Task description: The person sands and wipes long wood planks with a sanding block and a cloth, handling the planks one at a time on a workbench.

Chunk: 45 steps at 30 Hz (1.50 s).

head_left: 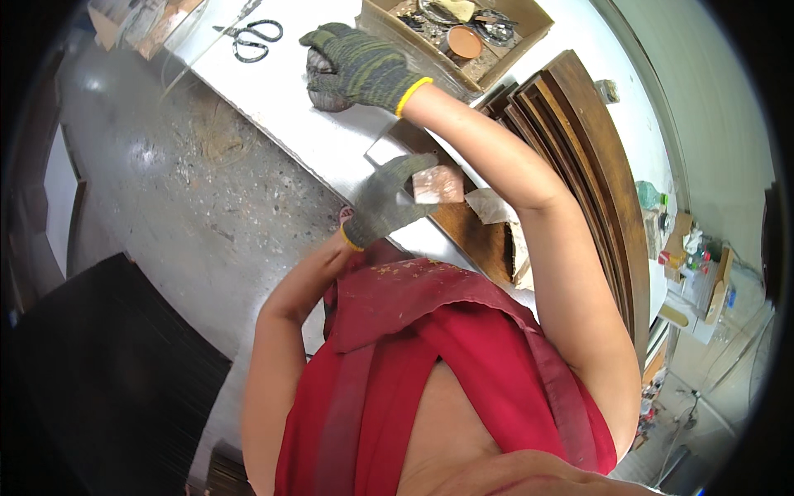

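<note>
My left hand, in a dark green knit glove with a yellow cuff, is closed around a small pinkish-brown block with whitish smears. It is near the table's front edge, close to my apron. Farther off, my right hand, gloved alike, curls over a crumpled grey-brown wad on the white tabletop. The palm hides most of the wad, so its kind is unclear. Black-handled scissors lie left of my right hand. A dark brown wooden board lies beyond the block, partly under a pale scrap.
A cardboard tray of small items and an orange-brown round container stands at the back. Curved brown wooden panels are stacked along the right. A large black panel is at the lower left, by the grey floor.
</note>
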### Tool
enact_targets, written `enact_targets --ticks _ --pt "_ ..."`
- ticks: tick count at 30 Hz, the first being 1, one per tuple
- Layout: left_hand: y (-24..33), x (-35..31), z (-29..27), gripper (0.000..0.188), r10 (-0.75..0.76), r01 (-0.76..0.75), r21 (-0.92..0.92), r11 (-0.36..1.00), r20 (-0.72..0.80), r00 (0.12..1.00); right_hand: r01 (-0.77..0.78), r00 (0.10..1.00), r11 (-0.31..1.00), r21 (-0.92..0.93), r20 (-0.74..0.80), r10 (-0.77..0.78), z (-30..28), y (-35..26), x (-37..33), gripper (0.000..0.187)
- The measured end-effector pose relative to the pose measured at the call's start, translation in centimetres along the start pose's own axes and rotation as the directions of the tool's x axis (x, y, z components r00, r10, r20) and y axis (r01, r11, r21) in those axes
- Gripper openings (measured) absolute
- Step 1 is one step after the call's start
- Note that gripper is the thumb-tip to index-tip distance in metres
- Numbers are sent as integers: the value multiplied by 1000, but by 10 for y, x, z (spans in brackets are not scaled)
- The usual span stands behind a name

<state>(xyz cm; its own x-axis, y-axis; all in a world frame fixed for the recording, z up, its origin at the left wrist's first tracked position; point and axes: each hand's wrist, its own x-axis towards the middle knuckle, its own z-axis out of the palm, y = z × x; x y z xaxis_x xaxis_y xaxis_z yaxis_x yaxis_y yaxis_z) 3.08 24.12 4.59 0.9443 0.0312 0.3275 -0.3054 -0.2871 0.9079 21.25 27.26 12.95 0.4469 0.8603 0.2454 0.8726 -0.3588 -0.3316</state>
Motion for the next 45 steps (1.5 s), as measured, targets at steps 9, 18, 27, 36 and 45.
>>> enact_targets --ticks 9,18,27,36,45 --pt "27 -82 -25 79 -425 356 -398 846 -99 900 80 968 913 401 -250 25 -131 -3 -52 56" --pt "43 -71 -30 77 -383 362 -258 896 -32 923 -400 860 905 -141 -398 318 -195 81 -64 57" --pt "55 -73 -18 79 -470 410 -431 804 -37 882 -434 880 885 -170 -289 376 -153 98 -63 62" --pt "74 -71 -13 67 -510 383 -514 767 -129 850 -139 857 988 70 -491 156 -118 32 -205 53" --pt "99 -52 51 70 -512 446 -516 731 18 859 -348 703 121 930 173 690 -44 -85 -340 71"
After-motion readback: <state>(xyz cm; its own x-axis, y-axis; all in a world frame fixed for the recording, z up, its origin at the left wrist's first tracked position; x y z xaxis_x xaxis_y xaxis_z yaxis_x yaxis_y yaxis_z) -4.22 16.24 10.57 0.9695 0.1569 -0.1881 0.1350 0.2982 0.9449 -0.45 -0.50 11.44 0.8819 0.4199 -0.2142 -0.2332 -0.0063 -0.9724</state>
